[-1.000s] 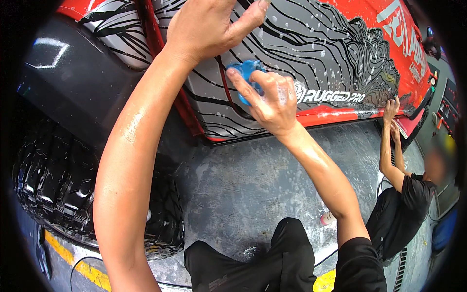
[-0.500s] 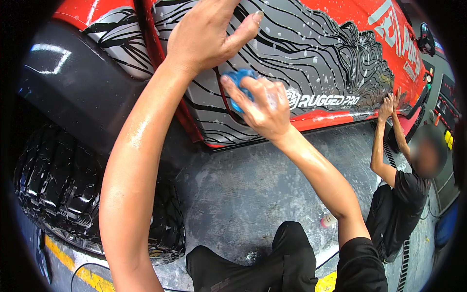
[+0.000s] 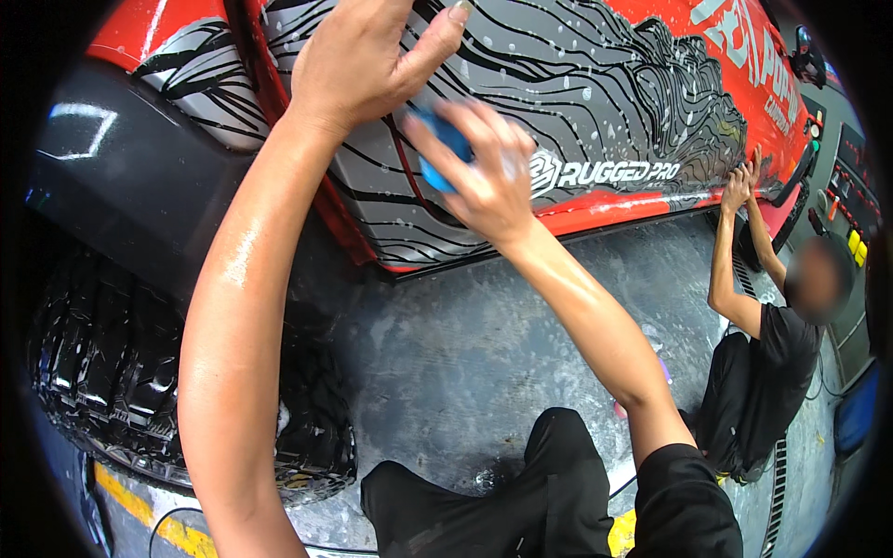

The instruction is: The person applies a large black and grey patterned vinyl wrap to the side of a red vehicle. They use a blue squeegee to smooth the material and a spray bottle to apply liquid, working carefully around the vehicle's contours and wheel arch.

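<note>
Fingers bent over a soft, blue clay-like pad, my right hand presses it against the lower part of a vehicle door. The hand and pad are partly smeared by motion. White foam clings to the fingers. My left hand rests on the same door, higher and to the left, thumb spread away and nothing visible in it; its fingertips run out at the upper edge of the picture. The door is grey with black wavy lines and a red lower edge, wet with droplets.
Left of the door are a dark fender flare and a wet, knobbly tyre. At the right a crouching co-worker holds both hands on the vehicle's side. A floor drain grate and a hose are on the grey floor.
My right hand has shifted slightly left and up with the blue pad. My left hand appears a little further left and higher; the whole view has shifted slightly too.
</note>
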`<state>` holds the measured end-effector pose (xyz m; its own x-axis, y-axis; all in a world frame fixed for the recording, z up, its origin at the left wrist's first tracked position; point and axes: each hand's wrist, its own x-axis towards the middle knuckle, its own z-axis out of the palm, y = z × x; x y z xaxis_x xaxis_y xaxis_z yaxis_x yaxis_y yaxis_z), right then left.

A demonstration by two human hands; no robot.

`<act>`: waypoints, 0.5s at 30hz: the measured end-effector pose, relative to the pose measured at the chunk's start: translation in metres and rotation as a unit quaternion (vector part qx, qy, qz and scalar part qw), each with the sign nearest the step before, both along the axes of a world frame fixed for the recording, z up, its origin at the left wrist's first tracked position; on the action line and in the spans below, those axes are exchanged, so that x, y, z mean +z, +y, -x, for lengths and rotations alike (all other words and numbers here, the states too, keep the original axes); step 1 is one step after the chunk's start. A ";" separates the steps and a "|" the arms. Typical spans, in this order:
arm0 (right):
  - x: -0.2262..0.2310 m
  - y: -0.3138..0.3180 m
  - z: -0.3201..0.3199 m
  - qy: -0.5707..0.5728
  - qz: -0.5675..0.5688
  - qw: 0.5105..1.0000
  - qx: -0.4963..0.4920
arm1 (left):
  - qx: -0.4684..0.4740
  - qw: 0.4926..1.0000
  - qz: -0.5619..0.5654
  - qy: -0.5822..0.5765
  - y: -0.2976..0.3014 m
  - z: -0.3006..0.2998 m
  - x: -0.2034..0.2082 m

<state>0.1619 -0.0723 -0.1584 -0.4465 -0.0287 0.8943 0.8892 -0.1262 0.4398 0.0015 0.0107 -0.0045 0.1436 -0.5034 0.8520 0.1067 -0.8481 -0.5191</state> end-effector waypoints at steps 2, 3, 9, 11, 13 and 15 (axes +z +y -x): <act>-0.035 -0.022 -0.038 0.018 0.042 0.998 -0.036 | -0.008 1.000 -0.018 -0.008 -0.002 -0.005 0.000; -0.050 -0.032 -0.057 0.026 0.031 0.998 -0.053 | -0.022 0.999 -0.022 -0.012 -0.006 -0.014 -0.002; -0.015 0.001 -0.012 -0.012 0.016 1.000 0.008 | -0.013 1.000 0.012 0.017 0.001 0.000 0.001; -0.017 -0.005 -0.022 -0.020 0.002 1.000 -0.006 | -0.022 0.999 0.025 0.027 -0.002 -0.004 -0.003; -0.029 -0.023 -0.059 0.002 0.000 1.000 -0.007 | -0.035 0.998 0.039 0.028 -0.007 -0.004 -0.001; -0.039 -0.038 -0.073 0.023 -0.018 0.999 -0.042 | -0.030 0.999 0.021 0.016 -0.007 -0.009 -0.002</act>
